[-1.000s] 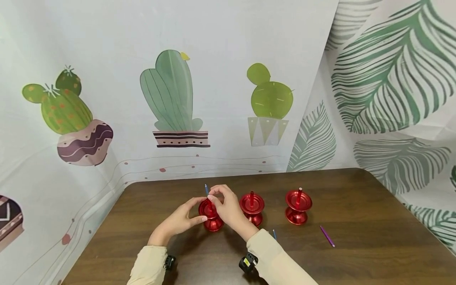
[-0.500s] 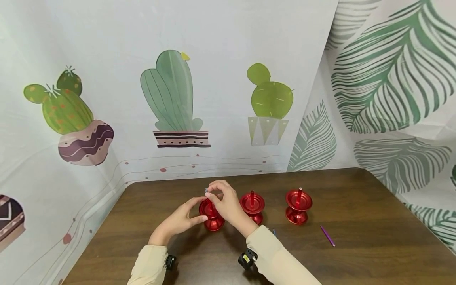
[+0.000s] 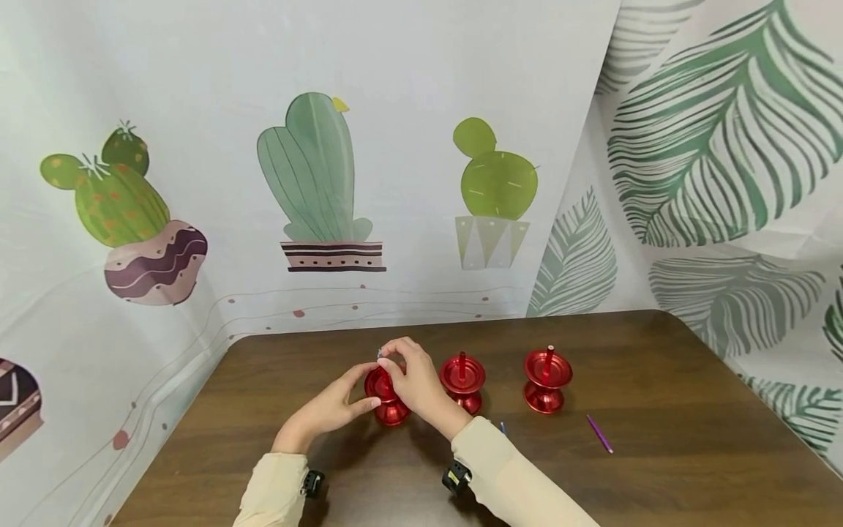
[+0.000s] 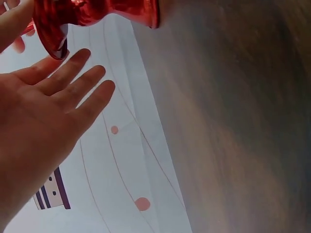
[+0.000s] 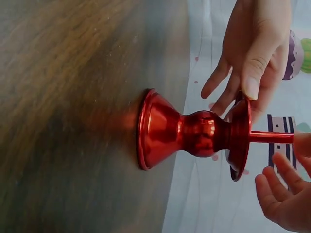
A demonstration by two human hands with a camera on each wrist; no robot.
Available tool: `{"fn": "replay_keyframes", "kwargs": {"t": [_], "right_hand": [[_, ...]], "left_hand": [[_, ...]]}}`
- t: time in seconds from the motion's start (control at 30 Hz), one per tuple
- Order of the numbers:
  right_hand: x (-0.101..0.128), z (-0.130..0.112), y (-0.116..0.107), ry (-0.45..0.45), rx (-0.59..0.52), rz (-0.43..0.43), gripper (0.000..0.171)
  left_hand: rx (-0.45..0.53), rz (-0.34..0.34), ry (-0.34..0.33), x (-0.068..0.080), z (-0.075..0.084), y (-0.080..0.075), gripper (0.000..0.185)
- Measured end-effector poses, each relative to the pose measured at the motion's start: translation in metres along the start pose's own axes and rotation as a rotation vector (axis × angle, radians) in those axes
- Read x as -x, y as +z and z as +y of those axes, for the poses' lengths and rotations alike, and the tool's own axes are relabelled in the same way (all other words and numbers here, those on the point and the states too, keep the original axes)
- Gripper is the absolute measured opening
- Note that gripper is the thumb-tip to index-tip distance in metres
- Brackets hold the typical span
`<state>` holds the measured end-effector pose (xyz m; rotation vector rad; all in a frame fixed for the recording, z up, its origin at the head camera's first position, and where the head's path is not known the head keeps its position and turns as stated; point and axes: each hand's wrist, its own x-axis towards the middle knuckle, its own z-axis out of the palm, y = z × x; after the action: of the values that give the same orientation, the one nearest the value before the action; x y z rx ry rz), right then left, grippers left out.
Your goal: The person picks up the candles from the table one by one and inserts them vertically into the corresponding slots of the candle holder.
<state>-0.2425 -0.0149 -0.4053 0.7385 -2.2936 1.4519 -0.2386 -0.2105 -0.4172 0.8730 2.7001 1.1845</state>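
Leftmost on the table stands an upright red metallic candle holder point(image 3: 392, 414), with a dish and a thin central tube. My left hand point(image 3: 327, 408) holds its dish rim between thumb and fingers; in the right wrist view the left thumb point(image 5: 252, 87) presses on the rim. Above the dish, my right hand point(image 3: 419, 384) pinches a slim blue candle point(image 3: 380, 353) at the top of the tube. Just the candle's tip shows past the fingers, and its lower part is hidden. The left wrist view catches the holder's base point(image 4: 138, 12) over the spread left fingers.
Two similar red holders stand to the right, a middle one point(image 3: 468, 402) and a right one point(image 3: 544, 399). A purple candle point(image 3: 599, 434) lies on the brown table point(image 3: 658, 380). Another blue stick point(image 3: 503, 427) is partly hidden by the right sleeve. A patterned cloth point(image 3: 408, 146) hangs behind.
The blue candle has sunk: a long piece stood above the right fingers one second ago, now just its tip. The right hand shifted slightly; the left keeps its place at the rim.
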Motion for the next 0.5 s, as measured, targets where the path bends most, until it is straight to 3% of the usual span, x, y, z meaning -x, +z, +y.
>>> {"fn": "replay_keyframes", "kwargs": {"t": [0.23, 0.5], "right_hand": [[0.011, -0.008, -0.013, 0.037, 0.064, -0.124, 0.035], [0.022, -0.010, -0.038, 0.040, 0.043, -0.193, 0.043]], "left_hand": [[-0.023, 0.003, -0.028, 0.004, 0.004, 0.000, 0.066], [-0.060, 0.143, -0.095, 0.009, 0.024, 0.002, 0.066]]}}
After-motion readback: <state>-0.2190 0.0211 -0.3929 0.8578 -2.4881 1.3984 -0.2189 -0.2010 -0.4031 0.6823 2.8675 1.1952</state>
